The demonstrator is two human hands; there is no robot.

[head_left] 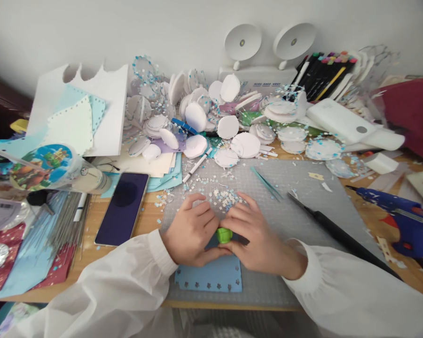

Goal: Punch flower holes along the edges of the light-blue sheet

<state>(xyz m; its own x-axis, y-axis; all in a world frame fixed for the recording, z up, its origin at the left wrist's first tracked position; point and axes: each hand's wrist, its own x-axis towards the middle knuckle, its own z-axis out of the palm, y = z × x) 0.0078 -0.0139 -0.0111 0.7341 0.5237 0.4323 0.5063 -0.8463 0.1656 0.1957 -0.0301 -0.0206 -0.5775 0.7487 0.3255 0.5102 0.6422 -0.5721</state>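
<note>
A small green craft punch [224, 235] sits between my two hands, partly covered by fingers. My right hand [255, 234] closes around it, fingers curled over the far side and thumb on the near side. From the left, my left hand [193, 230] is closed against the blue paper [211, 272], its thumb reaching under the punch; the exact grip is partly hidden. Small flower-shaped holes line the paper's near and right edges. Just beyond my fingers lies a heap of tiny white and blue paper flowers [225, 198].
A grey cutting mat [285, 286] lies beneath, bearing teal tweezers [266, 183] and a black-handled tool [338, 234]. A phone [122, 209] and wire stems [66, 227] are left; a blue glue gun [402, 216] is right. White discs [228, 126] crowd the back.
</note>
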